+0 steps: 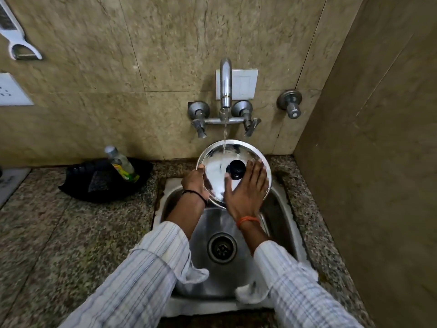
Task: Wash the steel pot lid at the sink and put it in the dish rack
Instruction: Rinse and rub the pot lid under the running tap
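Water from the tap (225, 91) strikes the steel pot lid (220, 162), gripped at its rim by the left hand (196, 183) while the right hand (248, 188) lies flat and open on top, so I'd tilt it and rub around the knob (236, 169).

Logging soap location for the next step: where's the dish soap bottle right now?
Head view, left of the sink: the dish soap bottle leans in a black tray on the granite counter against the back wall, untouched by either hand.

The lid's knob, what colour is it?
Black, glossy, on the steel lid; the knob shows clearly in the head view.
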